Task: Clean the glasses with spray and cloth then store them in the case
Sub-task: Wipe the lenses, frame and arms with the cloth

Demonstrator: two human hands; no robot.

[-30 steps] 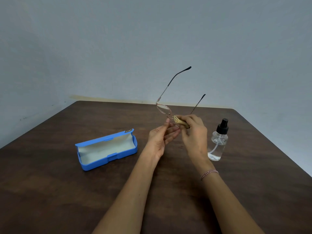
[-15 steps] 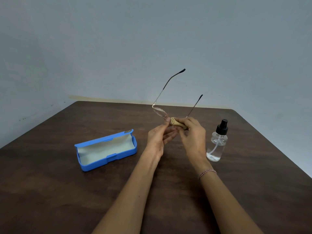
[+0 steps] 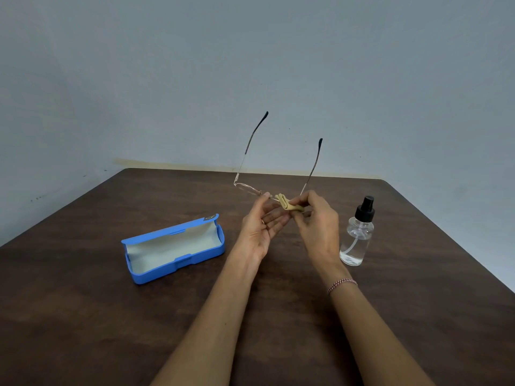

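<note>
Wiping step. Right of the case (image 3: 167, 271), the left hand (image 3: 262, 227) pinches the glasses (image 3: 246, 188); the right hand (image 3: 317, 221) pinches the cloth (image 3: 287, 204) on them. Next, probably: wipe the other side lightly.

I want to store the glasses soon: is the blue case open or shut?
Open. The blue case lies with its lid tipped back and its pale lining showing.

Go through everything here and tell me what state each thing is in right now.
glasses, temples unfolded, held above the table
cloth, folded over one lens
case, open, nothing inside, on the table
spray bottle, upright, nozzle on, little liquid inside
left hand, pinches the glasses frame
right hand, pinches the cloth
</note>
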